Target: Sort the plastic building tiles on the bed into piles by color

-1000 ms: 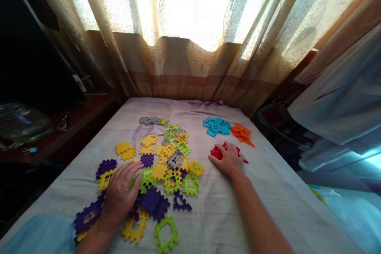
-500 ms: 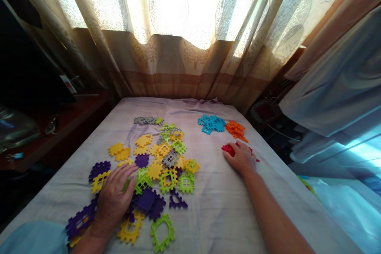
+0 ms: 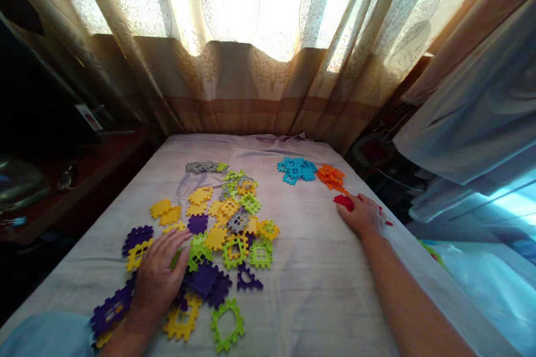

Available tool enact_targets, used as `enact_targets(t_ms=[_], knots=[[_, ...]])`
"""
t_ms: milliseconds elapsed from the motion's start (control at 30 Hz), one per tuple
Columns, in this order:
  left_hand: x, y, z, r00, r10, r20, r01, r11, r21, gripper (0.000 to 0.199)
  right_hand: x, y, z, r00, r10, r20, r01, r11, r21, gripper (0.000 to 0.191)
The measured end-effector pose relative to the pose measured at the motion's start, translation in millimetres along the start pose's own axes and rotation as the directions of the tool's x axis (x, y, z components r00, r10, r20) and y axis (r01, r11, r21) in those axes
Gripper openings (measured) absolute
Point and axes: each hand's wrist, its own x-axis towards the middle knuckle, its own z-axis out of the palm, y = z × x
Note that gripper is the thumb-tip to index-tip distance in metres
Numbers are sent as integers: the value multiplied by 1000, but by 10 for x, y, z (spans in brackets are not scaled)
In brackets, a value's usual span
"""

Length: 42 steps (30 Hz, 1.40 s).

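Observation:
My right hand [image 3: 363, 216] covers a small heap of red interlocking plastic pieces [image 3: 344, 202] near the bed's right side, fingers curved down around them. Bits of red show past its thumb side and outer edge; the rest are under the palm. My left hand [image 3: 161, 273] rests at the left of a mixed spread, fingers stretched forward and thumb apart. Some green shows between its thumb and fingers; whether it is gripped is unclear. Beside it lie lime green window pieces [image 3: 200, 251], a purple square piece [image 3: 197, 223] and a yellow window piece [image 3: 139, 254].
A blue heap [image 3: 297, 170] and an orange heap [image 3: 331, 177] lie beyond my right hand. Grey pieces [image 3: 201, 167] form a row at the back left. A curtain [image 3: 251, 89] hangs behind the bed sheet [image 3: 310, 284]. A dark side table [image 3: 125, 148] flanks the left.
My right hand has slid to the right, toward the bed's edge, and the red pieces have moved with it. My left hand stays in the same place. The view has shifted slightly.

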Motion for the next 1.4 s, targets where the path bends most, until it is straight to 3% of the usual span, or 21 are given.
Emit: enact_targets(t_ms=[267, 433, 633, 833, 967, 1100, 1200, 1300, 1400], knots=[[-14, -27, 22, 1000, -6, 14, 6, 1000, -26, 23, 77, 76, 129, 995, -43, -89, 47, 998, 36, 57], [-16, -29, 23, 1000, 1, 10, -1, 1000, -28, 23, -54, 1, 147, 967, -78, -243, 87, 996, 25, 54], [48, 23, -23, 998, -55, 41, 58, 996, -75, 24, -473, -400, 208, 855, -314, -414, 359, 933, 35, 38], [12, -28, -180, 979, -148, 143, 162, 983, -91, 33, -1123, -1069, 142, 707, -543, -453, 653, 747, 125, 30], [-191, -67, -334, 914, -302, 271, 275, 952, 137, 45, -1487, -1371, 131, 668, -637, -384, 733, 651, 196, 31], [-391, 53, -509, 780, -497, 380, 374, 857, 355, 61, -1757, -1486, 204, 717, -654, -242, 697, 673, 248, 41], [-485, 230, -610, 709, -553, 438, 395, 826, 403, 69, -1969, -1556, 241, 750, -635, -187, 661, 702, 267, 49], [-520, 419, -621, 667, -552, 501, 389, 831, 398, 76, -2128, -1686, 247, 752, -634, -182, 658, 698, 284, 52], [-468, 548, -523, 665, -523, 533, 375, 851, 368, 77, -2145, -1857, 260, 771, -610, -183, 634, 707, 314, 50]])
